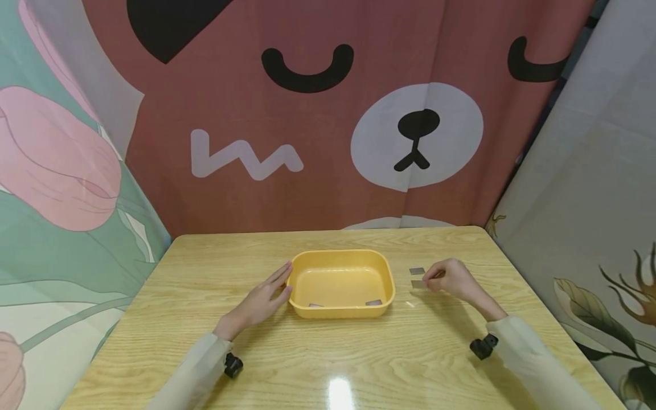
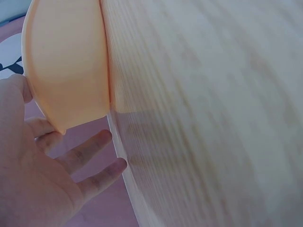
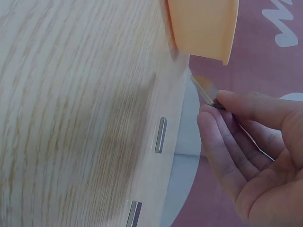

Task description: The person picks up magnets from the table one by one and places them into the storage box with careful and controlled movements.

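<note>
A yellow plastic tray [image 1: 340, 312] stands on the table, with two small flat rectangular pieces [image 1: 373, 302] lying inside near its front wall. My left hand [image 1: 260, 302] is at the tray's left side, thumb and fingertips touching the rim; its other fingers extend loosely in the left wrist view. Right of the tray, my right hand [image 1: 453, 279] pinches a thin, shiny rectangular piece [image 3: 203, 90] between thumb and fingertips, raised above the tabletop. Two similar pieces lie on the table near that hand, a dark one [image 1: 417, 271] and a bright, reflecting one [image 1: 410, 304].
The light wooden table [image 1: 307, 359] has its far edge close to a brown curtain [image 1: 318, 205] with a bear's face. Patterned curtains hang at the left [image 1: 61, 228] and the right [image 1: 579, 228].
</note>
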Tool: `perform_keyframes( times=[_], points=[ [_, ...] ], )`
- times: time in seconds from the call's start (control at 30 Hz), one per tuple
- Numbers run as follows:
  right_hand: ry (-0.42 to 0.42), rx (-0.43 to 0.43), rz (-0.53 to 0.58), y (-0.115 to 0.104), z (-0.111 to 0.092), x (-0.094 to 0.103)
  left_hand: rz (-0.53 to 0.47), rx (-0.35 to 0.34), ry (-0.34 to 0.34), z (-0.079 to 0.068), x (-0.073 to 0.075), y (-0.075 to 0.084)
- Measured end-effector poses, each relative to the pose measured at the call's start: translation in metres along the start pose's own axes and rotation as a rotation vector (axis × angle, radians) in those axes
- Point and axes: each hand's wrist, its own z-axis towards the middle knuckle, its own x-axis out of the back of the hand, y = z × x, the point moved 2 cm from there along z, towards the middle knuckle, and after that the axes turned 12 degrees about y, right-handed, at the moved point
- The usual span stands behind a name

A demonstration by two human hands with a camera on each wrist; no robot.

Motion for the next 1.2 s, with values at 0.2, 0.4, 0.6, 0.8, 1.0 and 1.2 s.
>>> perform_keyframes(
  times=[0.2,0.4,0.6,0.8,1.0,1.2],
  points=[
    [0.023,-0.010,0.015,0.000,0.002,0.000,0.007,-0.001,0.003,0.001,-0.001,-0.002],
    [0.036,0.004,0.031,-0.003,0.003,0.001,0.004,-0.001,0.005,0.000,-0.002,-0.002],
    [0.047,-0.018,0.057,-0.007,0.005,0.002,0.009,-0.013,0.017,0.001,-0.002,-0.003],
    [0.059,-0.019,0.089,-0.013,0.004,0.004,0.029,-0.025,0.029,0.001,-0.003,-0.006],
    [0.070,-0.044,0.098,-0.019,0.005,0.004,0.018,-0.021,0.026,0.000,-0.003,-0.006],
    [0.095,-0.051,0.083,-0.022,0.008,0.003,0.021,-0.009,0.019,0.000,-0.002,-0.005]
  ],
)
